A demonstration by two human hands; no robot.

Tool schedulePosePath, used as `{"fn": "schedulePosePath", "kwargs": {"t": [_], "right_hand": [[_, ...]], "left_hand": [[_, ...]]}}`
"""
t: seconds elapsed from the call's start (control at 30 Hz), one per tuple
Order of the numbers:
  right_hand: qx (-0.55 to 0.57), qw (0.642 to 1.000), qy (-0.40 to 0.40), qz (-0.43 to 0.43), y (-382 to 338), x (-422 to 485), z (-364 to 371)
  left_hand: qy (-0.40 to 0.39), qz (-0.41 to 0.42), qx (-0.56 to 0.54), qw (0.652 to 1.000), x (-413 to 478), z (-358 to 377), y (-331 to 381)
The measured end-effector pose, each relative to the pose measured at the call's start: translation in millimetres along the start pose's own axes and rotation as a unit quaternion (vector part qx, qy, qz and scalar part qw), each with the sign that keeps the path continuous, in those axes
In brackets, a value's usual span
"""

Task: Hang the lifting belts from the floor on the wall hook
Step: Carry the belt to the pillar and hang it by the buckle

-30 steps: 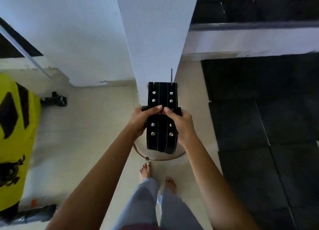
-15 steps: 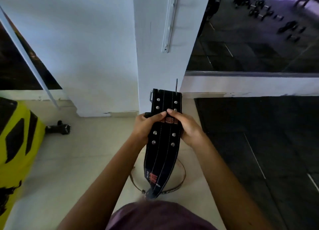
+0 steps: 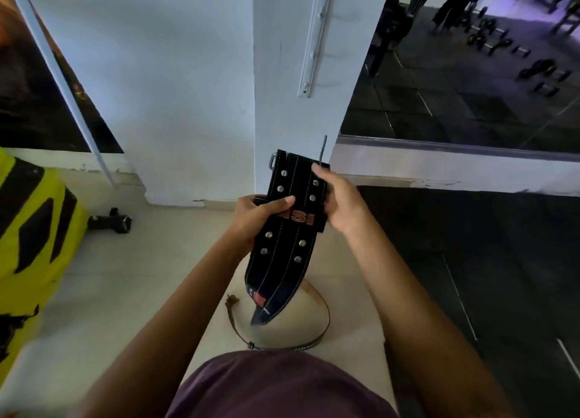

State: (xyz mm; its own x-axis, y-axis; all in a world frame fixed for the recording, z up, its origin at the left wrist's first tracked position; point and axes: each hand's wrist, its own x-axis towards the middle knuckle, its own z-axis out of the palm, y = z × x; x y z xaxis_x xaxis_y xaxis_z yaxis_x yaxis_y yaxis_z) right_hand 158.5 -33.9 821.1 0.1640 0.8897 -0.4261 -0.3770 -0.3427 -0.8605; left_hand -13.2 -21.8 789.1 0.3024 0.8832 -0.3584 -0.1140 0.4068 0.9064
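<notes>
A black studded lifting belt (image 3: 284, 251) hangs folded in front of me, its tip pointing down at the floor. My left hand (image 3: 257, 215) grips its left edge with the thumb across the face. My right hand (image 3: 340, 202) holds the right edge, fingers up by the buckle end. A thin brown belt (image 3: 314, 311) lies coiled on the cream floor directly beneath. A white hook rail (image 3: 312, 41) runs up the white pillar above the black belt.
A yellow and black padded object (image 3: 34, 229) stands at the left. A dark dumbbell (image 3: 110, 223) lies by the wall base. Black rubber flooring (image 3: 470, 276) covers the right side, with a mirror (image 3: 470, 72) above it.
The view has tilted up, so more of the hook rail shows. The black belt has risen with both hands, and my right hand has slid up toward the buckle end.
</notes>
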Motion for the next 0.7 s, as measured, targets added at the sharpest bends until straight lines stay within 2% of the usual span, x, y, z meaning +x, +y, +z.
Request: {"fn": "schedulePosePath", "kwargs": {"t": [0.07, 0.17, 0.3, 0.4, 0.53, 0.63, 0.7], "right_hand": [[-0.008, 0.999, -0.001, 0.034, -27, 14, -6], [-0.022, 0.999, -0.033, 0.033, -38, 18, -7], [-0.068, 0.986, -0.137, 0.073, 2, -6, -13], [-0.092, 0.978, -0.178, 0.057, 53, -26, -27], [-0.155, 0.976, -0.144, 0.046, 91, -37, -29], [-0.107, 0.984, -0.139, 0.002, 68, -32, -23], [-0.088, 0.99, -0.107, -0.032, 41, -25, -20]], "left_hand": [[-0.001, 0.019, 0.025, 1.0, -5, 5, 0], [0.028, 0.048, 0.013, 0.998, -8, 14, 3], [0.066, 0.067, -0.012, 0.995, -10, 15, 10], [0.087, 0.088, -0.006, 0.992, -12, 11, 13], [0.093, 0.083, 0.012, 0.992, -11, 12, 12], [0.087, 0.078, 0.006, 0.993, -11, 14, 7], [0.075, 0.073, 0.008, 0.994, -12, 15, 4]]}}
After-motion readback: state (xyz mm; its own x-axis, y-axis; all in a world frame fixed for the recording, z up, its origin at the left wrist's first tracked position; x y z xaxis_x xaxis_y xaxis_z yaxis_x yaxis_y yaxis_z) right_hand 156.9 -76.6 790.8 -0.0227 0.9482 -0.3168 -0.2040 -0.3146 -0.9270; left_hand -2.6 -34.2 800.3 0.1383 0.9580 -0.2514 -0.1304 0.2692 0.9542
